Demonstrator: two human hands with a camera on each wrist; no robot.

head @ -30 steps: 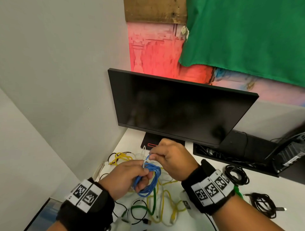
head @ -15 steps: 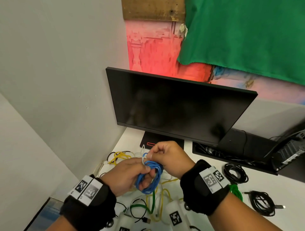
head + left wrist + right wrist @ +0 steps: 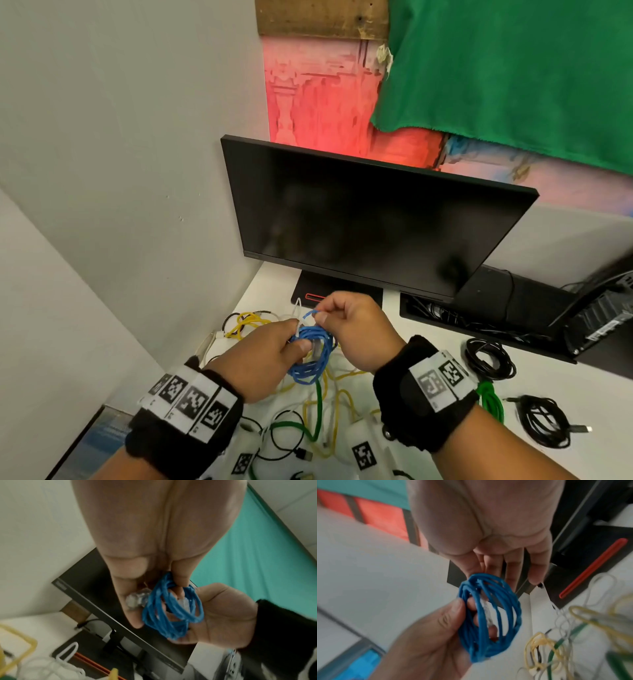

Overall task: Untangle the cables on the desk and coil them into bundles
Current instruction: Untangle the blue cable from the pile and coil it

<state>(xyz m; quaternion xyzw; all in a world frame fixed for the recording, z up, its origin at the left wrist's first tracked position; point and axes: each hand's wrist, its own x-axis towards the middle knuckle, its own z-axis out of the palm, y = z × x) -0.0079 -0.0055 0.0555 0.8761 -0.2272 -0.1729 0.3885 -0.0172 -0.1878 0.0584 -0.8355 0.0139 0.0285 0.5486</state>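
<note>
A blue cable (image 3: 311, 356) is wound into a small coil above the desk. My left hand (image 3: 270, 353) grips the coil (image 3: 169, 609) with thumb and curled fingers. A clear plug (image 3: 137, 599) lies against the left thumb. My right hand (image 3: 346, 325) pinches the cable's loose end at the coil's top (image 3: 479, 580). Below the hands, yellow (image 3: 246, 320), green (image 3: 318, 411) and white (image 3: 298, 308) cables lie tangled on the white desk (image 3: 582, 455).
A black monitor (image 3: 370, 212) stands just behind the hands, on a base with a red stripe (image 3: 313, 296). Two coiled black cables (image 3: 489, 358) (image 3: 544, 419) lie on the right. A black tray of wires (image 3: 479, 325) sits behind them. A wall closes the left side.
The right hand has turned at the wrist and moved from the coil's near side to its top, still pinching the blue end. The left hand keeps its grip.
</note>
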